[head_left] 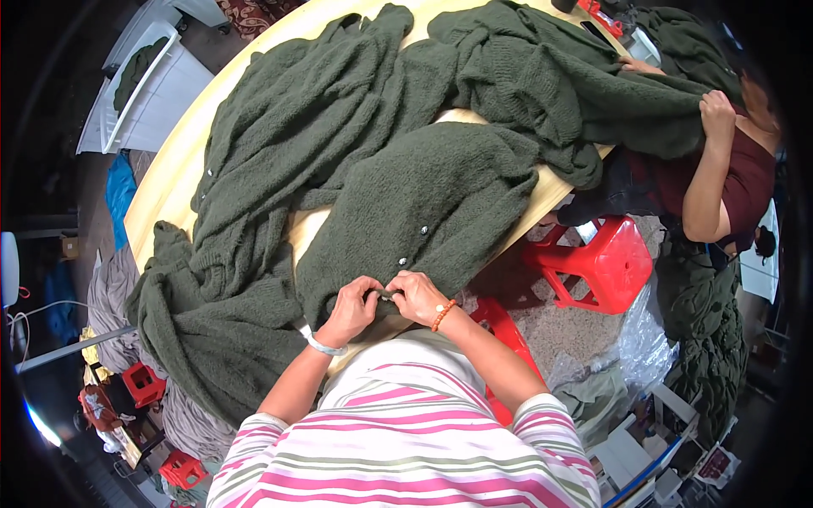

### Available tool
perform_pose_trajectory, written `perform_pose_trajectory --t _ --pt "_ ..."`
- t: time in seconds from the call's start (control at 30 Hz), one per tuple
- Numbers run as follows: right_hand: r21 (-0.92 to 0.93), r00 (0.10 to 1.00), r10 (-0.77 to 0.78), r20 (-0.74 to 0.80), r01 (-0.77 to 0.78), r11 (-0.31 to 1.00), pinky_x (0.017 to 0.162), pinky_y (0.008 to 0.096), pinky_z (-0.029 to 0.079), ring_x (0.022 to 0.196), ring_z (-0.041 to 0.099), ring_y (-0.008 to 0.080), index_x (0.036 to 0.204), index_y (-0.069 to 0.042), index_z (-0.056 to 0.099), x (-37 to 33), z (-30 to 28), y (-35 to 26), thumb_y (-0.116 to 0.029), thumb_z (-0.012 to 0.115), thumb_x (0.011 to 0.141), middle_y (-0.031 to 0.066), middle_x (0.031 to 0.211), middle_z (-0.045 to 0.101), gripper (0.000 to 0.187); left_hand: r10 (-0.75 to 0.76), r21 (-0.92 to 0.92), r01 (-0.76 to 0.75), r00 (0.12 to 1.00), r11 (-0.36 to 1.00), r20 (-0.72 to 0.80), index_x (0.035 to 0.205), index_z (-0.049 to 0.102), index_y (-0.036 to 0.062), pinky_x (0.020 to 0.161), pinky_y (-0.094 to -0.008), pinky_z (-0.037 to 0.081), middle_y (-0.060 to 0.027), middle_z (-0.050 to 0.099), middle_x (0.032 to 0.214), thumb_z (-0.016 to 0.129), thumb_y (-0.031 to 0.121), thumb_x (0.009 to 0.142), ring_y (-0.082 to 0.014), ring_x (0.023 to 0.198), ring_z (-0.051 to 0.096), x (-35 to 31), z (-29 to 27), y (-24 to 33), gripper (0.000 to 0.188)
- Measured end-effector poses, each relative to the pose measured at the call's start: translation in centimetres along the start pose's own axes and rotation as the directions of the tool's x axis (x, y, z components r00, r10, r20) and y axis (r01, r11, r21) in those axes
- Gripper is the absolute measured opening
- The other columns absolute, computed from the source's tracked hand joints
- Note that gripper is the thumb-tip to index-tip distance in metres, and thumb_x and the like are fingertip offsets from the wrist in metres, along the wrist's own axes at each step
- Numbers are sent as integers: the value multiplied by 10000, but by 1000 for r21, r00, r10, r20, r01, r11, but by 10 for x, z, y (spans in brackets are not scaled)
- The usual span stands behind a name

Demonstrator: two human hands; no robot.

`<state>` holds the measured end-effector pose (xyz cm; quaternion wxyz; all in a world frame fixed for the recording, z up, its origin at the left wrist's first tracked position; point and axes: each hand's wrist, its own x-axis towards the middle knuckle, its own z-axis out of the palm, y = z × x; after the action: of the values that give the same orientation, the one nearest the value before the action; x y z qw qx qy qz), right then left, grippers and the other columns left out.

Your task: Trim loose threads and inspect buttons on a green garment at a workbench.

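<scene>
A dark green knitted cardigan [423, 182] lies across the wooden table in front of me, with two shiny buttons [402, 261] showing along its front edge. My left hand [356, 305] is closed in a pinch on the near edge of this cardigan. Close beside it, almost touching, my right hand [415, 298] pinches the same edge. A small light spot shows between my fingertips, but I cannot make out whether it is a button. More dark green knitwear [296, 127] is heaped to the left and behind.
At the right, a co-worker [720, 169] in a dark red top pulls at another green knit piece [652, 114]. Red plastic stools [605, 262] stand right of the table [161, 199]. A white bin [161, 93] is at the far left, and grey fabric [118, 296] lies on the left.
</scene>
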<state>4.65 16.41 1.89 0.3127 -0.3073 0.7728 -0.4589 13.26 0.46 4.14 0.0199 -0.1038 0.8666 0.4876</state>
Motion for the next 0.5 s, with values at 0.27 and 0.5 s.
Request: perform_pose_trajectory --t 0.27,0.5 --pt "450 931 88 355 -253 857 601 233 498 666 601 73 941 38 647 10 -19 4 -70 624 830 41 740 633 157 -168 -277 222 964 935 206 898 603 -35 640 -268 440 -74 607 745 563 33 843 -100 688 520 6 -20 0 96" --pt "191 967 -79 242 32 981 622 336 483 657 611 214 884 48 642 13 -27 -13 -65 624 793 128 754 625 146 -177 -220 226 959 949 219 900 593 -40 612 -262 416 -55 577 721 558 45 852 -91 666 479 2 -23 2 103"
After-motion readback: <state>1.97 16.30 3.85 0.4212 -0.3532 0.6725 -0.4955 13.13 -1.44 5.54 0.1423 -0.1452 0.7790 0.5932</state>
